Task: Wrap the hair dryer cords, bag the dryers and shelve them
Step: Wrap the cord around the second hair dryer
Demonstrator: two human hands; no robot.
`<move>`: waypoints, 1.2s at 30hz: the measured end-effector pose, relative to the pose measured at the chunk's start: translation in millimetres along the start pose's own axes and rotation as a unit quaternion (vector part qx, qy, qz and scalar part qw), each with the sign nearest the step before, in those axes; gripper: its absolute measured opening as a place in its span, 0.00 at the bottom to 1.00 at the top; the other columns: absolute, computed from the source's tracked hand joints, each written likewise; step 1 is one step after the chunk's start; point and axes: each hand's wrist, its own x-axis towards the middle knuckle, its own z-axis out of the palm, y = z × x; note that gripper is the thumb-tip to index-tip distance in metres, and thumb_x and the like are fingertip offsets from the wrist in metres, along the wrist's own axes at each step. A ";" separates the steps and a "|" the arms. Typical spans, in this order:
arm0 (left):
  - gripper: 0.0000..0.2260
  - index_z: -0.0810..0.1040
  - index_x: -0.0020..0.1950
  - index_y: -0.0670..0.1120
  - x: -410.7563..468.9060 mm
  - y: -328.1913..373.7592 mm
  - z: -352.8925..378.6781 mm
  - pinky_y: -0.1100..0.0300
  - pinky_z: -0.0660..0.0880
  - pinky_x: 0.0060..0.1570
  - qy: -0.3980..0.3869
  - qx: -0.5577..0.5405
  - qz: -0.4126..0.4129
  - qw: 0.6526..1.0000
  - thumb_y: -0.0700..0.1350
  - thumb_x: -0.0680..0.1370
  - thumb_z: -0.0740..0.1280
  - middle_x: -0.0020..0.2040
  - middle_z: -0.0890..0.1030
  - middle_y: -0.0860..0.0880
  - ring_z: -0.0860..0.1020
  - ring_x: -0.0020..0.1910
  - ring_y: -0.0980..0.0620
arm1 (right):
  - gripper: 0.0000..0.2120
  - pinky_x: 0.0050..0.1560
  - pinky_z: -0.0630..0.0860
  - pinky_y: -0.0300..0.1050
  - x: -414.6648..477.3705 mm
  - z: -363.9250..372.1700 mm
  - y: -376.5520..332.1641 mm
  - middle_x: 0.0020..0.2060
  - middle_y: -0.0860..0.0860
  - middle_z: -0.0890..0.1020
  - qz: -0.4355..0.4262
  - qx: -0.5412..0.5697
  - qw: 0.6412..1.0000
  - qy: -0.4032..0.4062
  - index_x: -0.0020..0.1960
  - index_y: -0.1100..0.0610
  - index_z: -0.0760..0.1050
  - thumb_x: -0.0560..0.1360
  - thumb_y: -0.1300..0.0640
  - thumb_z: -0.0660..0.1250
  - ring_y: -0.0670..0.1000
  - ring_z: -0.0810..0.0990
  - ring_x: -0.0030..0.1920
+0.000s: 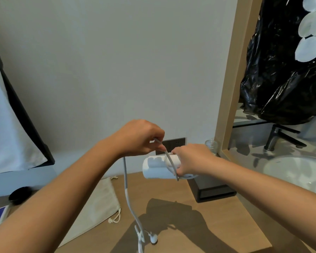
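Note:
A white hair dryer (156, 168) is held in the air above the wooden counter (217, 221), its barrel lying sideways. My right hand (192, 158) grips its right end. My left hand (140, 137) pinches the grey cord (125, 187) just above the dryer. One turn of cord runs down across the barrel to my right hand. The rest hangs down to the counter, where the white plug (153, 239) lies. A beige drawstring bag (97, 207) lies flat on the counter at the left.
A dark wall socket plate (175, 142) sits behind the hands. A black tray (212, 190) and a small glass jar (211, 146) stand right of the dryer. A mirror frame (228, 84), a dark tap (274, 138) and a basin (297, 170) are at right. A black round object (19, 195) lies at left.

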 end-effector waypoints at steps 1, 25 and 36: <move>0.11 0.77 0.39 0.48 0.7 -1.5 0.3 0.57 0.71 0.32 0.002 0.003 0.001 1.000 0.55 0.75 0.70 0.36 0.78 0.54 0.71 0.34 0.54 | 0.23 0.33 0.67 0.43 -1.6 0.3 -0.6 0.41 0.47 0.82 -0.009 -0.003 1.000 0.001 0.56 0.48 0.76 0.63 0.43 0.72 0.53 0.79 0.41; 0.07 0.82 0.39 0.50 -3.4 -35.5 52.6 0.58 0.66 0.39 -0.115 -0.415 -0.172 0.886 0.47 0.77 0.69 0.33 0.74 0.50 0.68 0.35 0.53 | 0.46 0.42 0.78 0.50 -39.5 -13.2 -22.7 0.44 0.49 0.83 -0.075 0.055 0.992 0.087 0.74 0.39 0.41 0.69 0.36 0.69 0.53 0.81 0.42; 0.08 0.80 0.52 0.55 -25.4 -12.8 49.4 0.68 0.73 0.54 -0.025 -0.364 -0.168 0.916 0.50 0.81 0.61 0.50 0.81 0.60 0.78 0.52 0.62 | 0.36 0.48 0.77 0.47 -33.2 -3.2 -12.7 0.52 0.45 0.82 -0.007 0.111 0.993 0.040 0.70 0.40 0.63 0.66 0.37 0.72 0.50 0.80 0.50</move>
